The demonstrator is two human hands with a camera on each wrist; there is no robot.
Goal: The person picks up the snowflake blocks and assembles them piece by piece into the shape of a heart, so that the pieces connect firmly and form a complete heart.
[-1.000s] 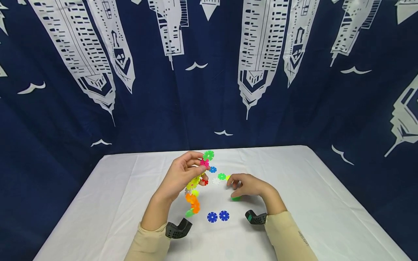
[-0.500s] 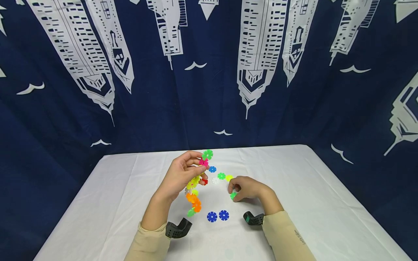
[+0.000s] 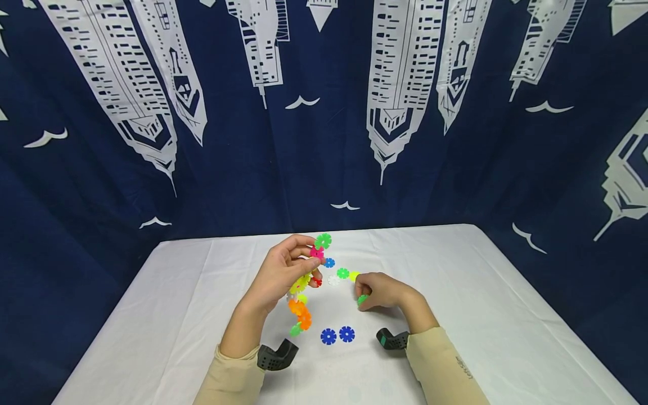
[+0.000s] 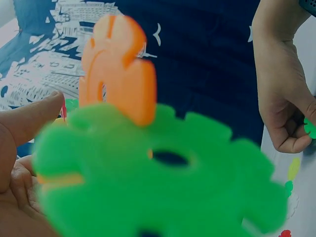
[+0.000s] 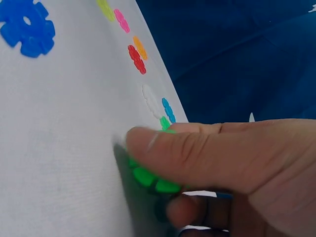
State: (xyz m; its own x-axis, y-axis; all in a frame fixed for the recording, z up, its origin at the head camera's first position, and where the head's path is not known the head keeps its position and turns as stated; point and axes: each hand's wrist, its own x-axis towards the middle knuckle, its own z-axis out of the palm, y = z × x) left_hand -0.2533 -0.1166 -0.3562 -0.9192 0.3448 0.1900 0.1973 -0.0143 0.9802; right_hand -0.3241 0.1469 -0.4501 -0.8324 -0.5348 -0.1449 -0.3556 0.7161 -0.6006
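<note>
My left hand (image 3: 278, 273) holds a chain of interlocking snowflake discs (image 3: 301, 313) between thumb and fingers. From the top it runs green, pink and yellow, then a pale one, orange and green at the lower end. Close up in the left wrist view, the end green disc (image 4: 113, 148) has an orange disc (image 4: 118, 81) slotted upright into it. To the right, low over the table, my right hand (image 3: 388, 291) pinches a single green snowflake disc (image 5: 153, 180) between thumb and fingers. The thumb covers part of this disc in the right wrist view.
Two dark blue discs (image 3: 337, 335) lie on the white-covered table (image 3: 455, 281) nearer to me. Behind the hands are loose discs: blue (image 3: 330, 262), green (image 3: 342, 273), white (image 3: 333, 280), yellow (image 3: 353, 276) and red (image 3: 318, 283). A patterned navy curtain (image 3: 304, 169) hangs beyond the far edge.
My right hand has closed its thumb and fingers on the green disc and tipped it up off the table. The left hand and its chain have stayed nearly still.
</note>
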